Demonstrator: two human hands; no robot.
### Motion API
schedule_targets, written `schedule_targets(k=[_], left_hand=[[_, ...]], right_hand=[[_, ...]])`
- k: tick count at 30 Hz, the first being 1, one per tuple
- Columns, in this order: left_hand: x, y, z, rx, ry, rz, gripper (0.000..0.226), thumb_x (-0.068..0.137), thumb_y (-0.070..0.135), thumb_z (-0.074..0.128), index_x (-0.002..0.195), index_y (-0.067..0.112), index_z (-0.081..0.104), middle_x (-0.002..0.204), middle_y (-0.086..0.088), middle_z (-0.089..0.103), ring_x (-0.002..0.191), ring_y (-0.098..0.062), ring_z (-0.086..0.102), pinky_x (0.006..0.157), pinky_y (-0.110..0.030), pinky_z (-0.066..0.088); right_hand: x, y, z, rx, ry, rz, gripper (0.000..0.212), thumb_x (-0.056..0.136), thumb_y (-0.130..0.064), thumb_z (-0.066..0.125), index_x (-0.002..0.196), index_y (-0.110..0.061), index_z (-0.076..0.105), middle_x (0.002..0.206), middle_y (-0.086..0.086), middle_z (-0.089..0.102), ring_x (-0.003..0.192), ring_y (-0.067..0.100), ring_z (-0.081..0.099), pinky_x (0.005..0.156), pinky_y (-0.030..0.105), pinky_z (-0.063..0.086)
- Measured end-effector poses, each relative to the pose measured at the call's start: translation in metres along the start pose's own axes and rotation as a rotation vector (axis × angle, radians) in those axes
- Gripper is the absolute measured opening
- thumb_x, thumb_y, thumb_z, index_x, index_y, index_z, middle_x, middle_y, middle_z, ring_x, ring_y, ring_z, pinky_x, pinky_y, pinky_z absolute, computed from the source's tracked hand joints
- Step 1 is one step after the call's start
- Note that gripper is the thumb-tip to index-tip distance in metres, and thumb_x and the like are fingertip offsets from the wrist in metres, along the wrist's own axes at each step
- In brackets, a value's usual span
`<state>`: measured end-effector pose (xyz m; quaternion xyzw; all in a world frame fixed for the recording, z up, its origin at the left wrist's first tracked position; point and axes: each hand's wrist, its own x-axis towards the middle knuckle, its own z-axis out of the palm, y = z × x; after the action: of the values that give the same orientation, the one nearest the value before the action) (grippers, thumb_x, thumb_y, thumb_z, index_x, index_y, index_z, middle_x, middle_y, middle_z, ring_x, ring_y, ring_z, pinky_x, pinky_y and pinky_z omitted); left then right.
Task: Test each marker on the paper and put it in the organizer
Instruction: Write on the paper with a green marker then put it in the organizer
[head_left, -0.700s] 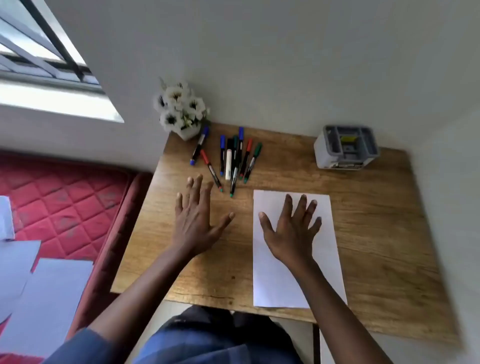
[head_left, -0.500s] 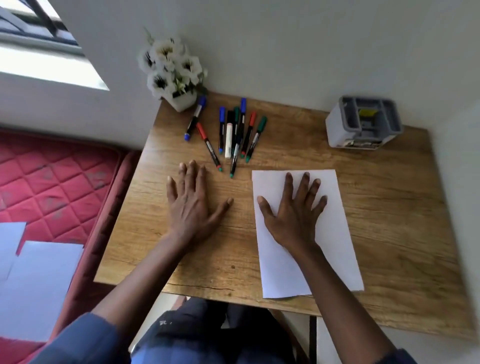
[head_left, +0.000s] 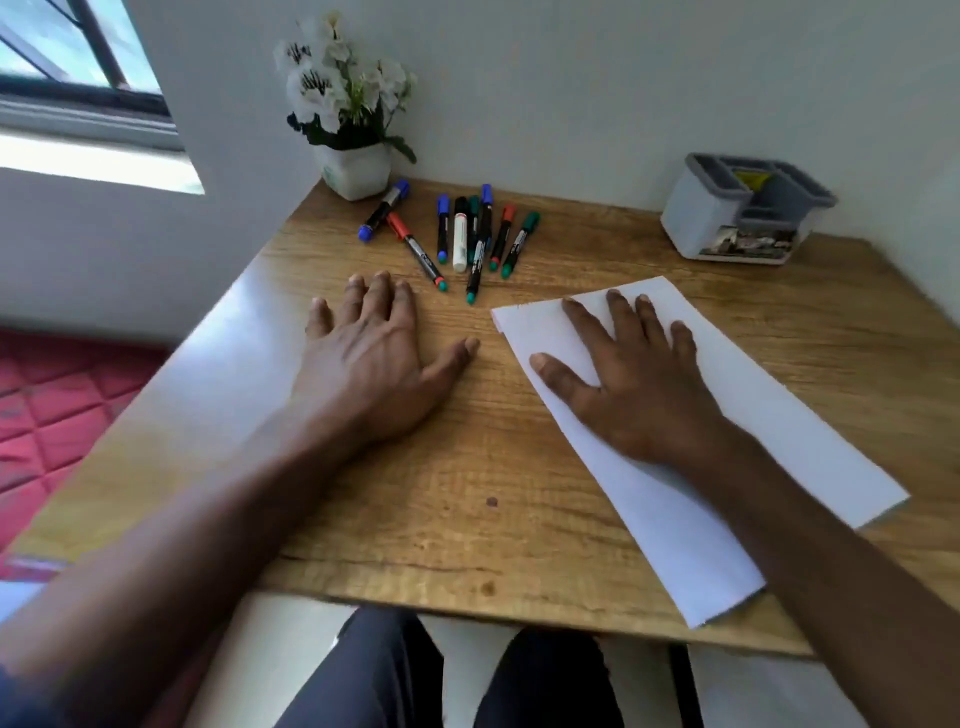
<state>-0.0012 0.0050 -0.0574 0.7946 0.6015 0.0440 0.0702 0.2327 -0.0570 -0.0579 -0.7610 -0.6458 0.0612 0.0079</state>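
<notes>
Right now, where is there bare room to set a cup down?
Bare wood lies between the markers and the organizer, and near the front edge between the left hand and the paper. Crowded beside the flower pot.

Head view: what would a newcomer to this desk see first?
Two hands lie flat in the middle: the left hand on the wooden table, the right hand on the white paper. Behind them a cluster of markers lies near a flower pot, and a grey organizer stands at the far right corner.
</notes>
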Motion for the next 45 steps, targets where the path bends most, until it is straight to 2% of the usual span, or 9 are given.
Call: schedule_targets(k=[8, 14, 17, 22, 25, 34, 37, 40, 45], left_hand=[[-0.002, 0.005, 0.003, 0.028, 0.098, 0.007, 0.099, 0.088, 0.084, 0.028, 0.158, 0.015, 0.031, 0.167, -0.009, 0.025, 0.155, -0.029, 0.02, 0.123, -0.06, 0.016], [-0.001, 0.005, 0.004, 0.0, 0.086, -0.006, 0.104, 0.085, 0.087, 0.025, 0.16, 0.014, 0.026, 0.169, -0.009, 0.019, 0.156, -0.029, 0.015, 0.123, -0.061, 0.013], [-0.002, 0.003, 0.002, -0.021, 0.074, 0.009, 0.102, 0.087, 0.085, 0.028, 0.159, 0.014, 0.026, 0.169, -0.01, 0.017, 0.157, -0.03, 0.012, 0.124, -0.062, 0.012], [0.003, 0.0, 0.003, -0.044, 0.094, 0.031, 0.099, 0.085, 0.085, 0.031, 0.154, 0.015, 0.036, 0.167, -0.008, 0.024, 0.155, -0.028, 0.018, 0.123, -0.061, 0.014], [0.005, -0.001, 0.003, -0.05, 0.1, 0.034, 0.097, 0.083, 0.086, 0.031, 0.15, 0.016, 0.041, 0.164, -0.009, 0.031, 0.153, -0.027, 0.023, 0.121, -0.062, 0.017], [0.007, 0.002, 0.0, -0.053, 0.082, 0.036, 0.098, 0.085, 0.085, 0.03, 0.156, 0.018, 0.031, 0.168, -0.007, 0.02, 0.156, -0.027, 0.015, 0.122, -0.062, 0.014], [0.007, 0.001, -0.001, -0.059, 0.078, 0.034, 0.098, 0.084, 0.086, 0.03, 0.156, 0.019, 0.033, 0.168, -0.007, 0.022, 0.155, -0.027, 0.017, 0.122, -0.062, 0.015], [0.005, 0.001, -0.001, -0.071, 0.075, 0.031, 0.099, 0.084, 0.086, 0.031, 0.157, 0.019, 0.031, 0.168, -0.007, 0.02, 0.156, -0.028, 0.016, 0.122, -0.061, 0.013], [0.002, 0.002, -0.003, -0.122, 0.17, 0.083, 0.094, 0.085, 0.083, 0.041, 0.159, 0.028, 0.023, 0.168, -0.002, 0.023, 0.153, -0.026, 0.024, 0.122, -0.06, 0.017]], right_hand=[[-0.015, 0.006, -0.003, 0.024, 0.021, -0.059, 0.084, 0.087, -0.086, 0.018, 0.16, -0.046, 0.009, 0.173, 0.0, 0.002, 0.158, 0.025, 0.0, 0.125, 0.057, 0.001], [0.022, -0.002, -0.026, 0.31, 0.25, -0.108, 0.062, 0.091, -0.061, 0.056, 0.143, -0.025, 0.052, 0.146, 0.004, 0.056, 0.131, 0.025, 0.054, 0.106, 0.04, 0.045], [0.053, -0.016, -0.045, 0.119, 0.264, -0.194, 0.048, 0.097, -0.032, 0.057, 0.143, -0.02, 0.054, 0.138, 0.006, 0.062, 0.123, 0.026, 0.058, 0.088, 0.028, 0.041], [0.117, -0.037, -0.052, -0.241, 0.22, -0.279, 0.038, 0.089, -0.023, 0.063, 0.128, -0.022, 0.06, 0.118, 0.005, 0.059, 0.109, 0.029, 0.062, 0.079, 0.036, 0.049], [0.138, -0.042, -0.051, -0.34, 0.207, -0.31, 0.038, 0.09, -0.009, 0.062, 0.126, -0.022, 0.063, 0.123, 0.006, 0.057, 0.113, 0.028, 0.06, 0.082, 0.036, 0.048], [0.145, -0.015, -0.062, -0.571, 0.359, -0.504, 0.028, 0.096, -0.013, 0.057, 0.121, -0.022, 0.068, 0.12, 0.004, 0.06, 0.118, 0.024, 0.054, 0.078, 0.038, 0.052], [0.13, -0.005, -0.064, -0.364, 0.531, -0.528, 0.02, 0.095, -0.03, 0.061, 0.113, -0.023, 0.068, 0.113, 0.0, 0.06, 0.114, 0.021, 0.054, 0.079, 0.04, 0.053], [0.107, -0.003, -0.061, 0.014, 0.703, -0.5, 0.016, 0.084, -0.032, 0.068, 0.099, -0.026, 0.069, 0.091, -0.007, 0.064, 0.089, 0.016, 0.062, 0.071, 0.039, 0.055], [0.058, -0.026, -0.041, 1.111, 0.482, -0.355, 0.003, 0.09, -0.011, 0.071, 0.089, -0.012, 0.069, 0.076, 0.008, 0.075, 0.068, 0.021, 0.072, 0.065, 0.035, 0.059]])
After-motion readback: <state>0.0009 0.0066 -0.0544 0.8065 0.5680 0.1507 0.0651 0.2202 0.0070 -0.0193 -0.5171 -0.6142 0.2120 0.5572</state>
